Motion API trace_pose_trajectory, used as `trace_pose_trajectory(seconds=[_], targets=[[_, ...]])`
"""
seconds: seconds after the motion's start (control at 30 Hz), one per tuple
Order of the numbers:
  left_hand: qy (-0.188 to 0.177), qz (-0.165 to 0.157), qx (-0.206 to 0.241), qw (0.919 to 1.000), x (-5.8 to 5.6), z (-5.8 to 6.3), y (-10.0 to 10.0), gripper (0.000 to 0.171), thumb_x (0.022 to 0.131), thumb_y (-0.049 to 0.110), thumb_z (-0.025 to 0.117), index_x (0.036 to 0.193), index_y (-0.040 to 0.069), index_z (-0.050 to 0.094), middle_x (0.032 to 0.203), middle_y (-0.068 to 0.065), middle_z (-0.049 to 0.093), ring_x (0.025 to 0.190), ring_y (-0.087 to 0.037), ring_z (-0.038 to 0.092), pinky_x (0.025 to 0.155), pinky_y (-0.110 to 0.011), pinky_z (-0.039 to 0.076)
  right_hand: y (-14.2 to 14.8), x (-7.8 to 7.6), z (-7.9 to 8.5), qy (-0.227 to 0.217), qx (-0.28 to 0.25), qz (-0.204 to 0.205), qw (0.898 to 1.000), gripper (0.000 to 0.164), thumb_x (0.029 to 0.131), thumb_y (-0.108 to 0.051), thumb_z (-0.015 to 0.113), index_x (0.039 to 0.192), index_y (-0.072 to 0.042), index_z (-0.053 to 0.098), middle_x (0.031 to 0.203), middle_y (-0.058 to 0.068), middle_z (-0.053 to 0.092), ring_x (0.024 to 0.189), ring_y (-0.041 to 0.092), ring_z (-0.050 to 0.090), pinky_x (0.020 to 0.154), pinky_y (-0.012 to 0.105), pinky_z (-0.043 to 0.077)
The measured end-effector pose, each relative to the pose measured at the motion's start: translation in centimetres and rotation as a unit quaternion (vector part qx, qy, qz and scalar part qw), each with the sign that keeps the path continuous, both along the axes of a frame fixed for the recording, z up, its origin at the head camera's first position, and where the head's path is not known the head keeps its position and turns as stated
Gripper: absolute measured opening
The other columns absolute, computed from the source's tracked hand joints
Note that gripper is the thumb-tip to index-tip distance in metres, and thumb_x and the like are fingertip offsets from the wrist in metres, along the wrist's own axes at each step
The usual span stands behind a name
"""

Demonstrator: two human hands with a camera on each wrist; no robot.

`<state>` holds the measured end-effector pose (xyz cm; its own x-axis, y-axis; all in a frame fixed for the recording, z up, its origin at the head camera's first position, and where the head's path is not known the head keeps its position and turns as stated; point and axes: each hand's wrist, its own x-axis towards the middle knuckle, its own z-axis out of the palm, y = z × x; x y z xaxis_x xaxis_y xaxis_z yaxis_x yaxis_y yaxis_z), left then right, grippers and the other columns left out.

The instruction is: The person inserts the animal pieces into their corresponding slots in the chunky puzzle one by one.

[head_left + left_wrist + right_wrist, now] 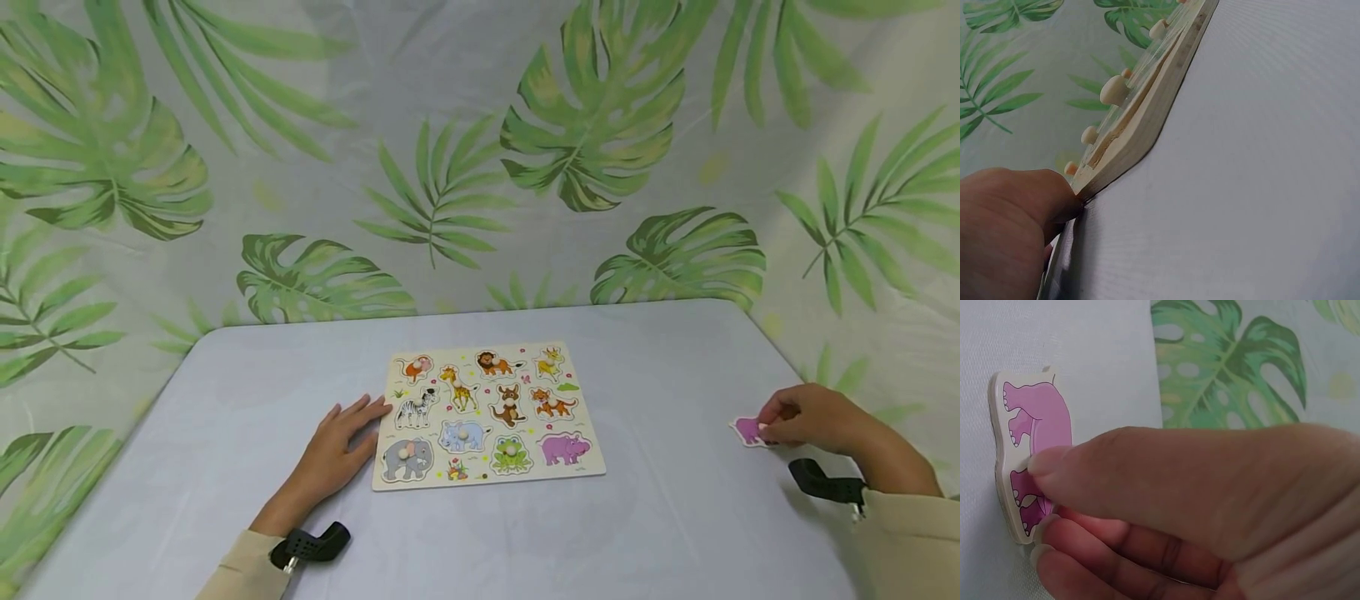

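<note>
At the table's right side my right hand pinches a purple hippo puzzle piece between thumb and fingers. The piece stands on edge in the right wrist view, close to the table, with its middle hidden behind the thumb. My left hand lies at the left edge of a wooden animal peg puzzle board, fingers relaxed, fingertips against the rim. In the left wrist view the thumb touches the board's side. A purple hippo picture without a knob shows at the board's lower right.
Several knobbed animal pieces sit in the board, among them a grey elephant, a green frog and a zebra. White cloth covers the table. A leaf-patterned curtain hangs behind it.
</note>
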<state>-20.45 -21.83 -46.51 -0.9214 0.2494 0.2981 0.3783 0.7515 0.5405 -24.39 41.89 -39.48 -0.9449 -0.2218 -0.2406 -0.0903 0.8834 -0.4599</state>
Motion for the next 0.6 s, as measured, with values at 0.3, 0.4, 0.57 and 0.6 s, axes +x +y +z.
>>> trace_pose_trajectory(seconds=[0.3, 0.4, 0.57, 0.6], targets=[[0.009, -0.005, -0.001, 0.9999, -0.09, -0.09, -0.03, 0.041, 0.091, 0.007, 0.062, 0.132, 0.011, 0.059, 0.141, -0.010, 0.052, 0.136, -0.033, 0.039, 0.115, -0.057, 0.015, -0.10, 0.02, -0.23, 0.027, 0.021, 0.001, 0.999, 0.016, 0.082, -0.019, 0.074, 0.087, -0.005, 0.068, 0.075, 0.000, 0.059, 0.067, 0.014, 0.051, 0.054, 0.025, 0.044], [0.009, -0.004, -0.001, 1.0000, -0.07, -0.04, 0.00, 0.041, 0.091, 0.007, 0.062, 0.132, 0.011, 0.059, 0.141, -0.010, 0.052, 0.136, -0.034, 0.039, 0.115, -0.057, 0.015, -0.10, 0.04, -0.29, 0.036, 0.026, 0.005, 0.999, 0.015, 0.082, -0.019, 0.074, 0.087, -0.006, 0.068, 0.074, -0.001, 0.059, 0.066, 0.014, 0.050, 0.054, 0.025, 0.043], [0.011, -0.003, 0.000, 0.9999, -0.06, -0.04, 0.01, 0.042, 0.091, 0.007, 0.062, 0.132, 0.011, 0.059, 0.141, -0.010, 0.052, 0.136, -0.034, 0.039, 0.115, -0.057, 0.015, -0.11, 0.02, -0.30, 0.047, 0.034, 0.008, 0.998, 0.014, 0.082, -0.019, 0.074, 0.086, -0.006, 0.069, 0.074, -0.002, 0.059, 0.066, 0.013, 0.050, 0.054, 0.025, 0.042], [0.011, -0.004, 0.000, 0.9999, -0.06, -0.05, 0.01, 0.042, 0.091, 0.007, 0.062, 0.132, 0.011, 0.059, 0.141, -0.010, 0.052, 0.136, -0.034, 0.039, 0.115, -0.057, 0.015, -0.13, 0.00, -0.29, 0.047, 0.034, 0.008, 0.998, 0.015, 0.082, -0.019, 0.074, 0.087, -0.006, 0.069, 0.074, -0.002, 0.059, 0.067, 0.013, 0.050, 0.054, 0.025, 0.042]])
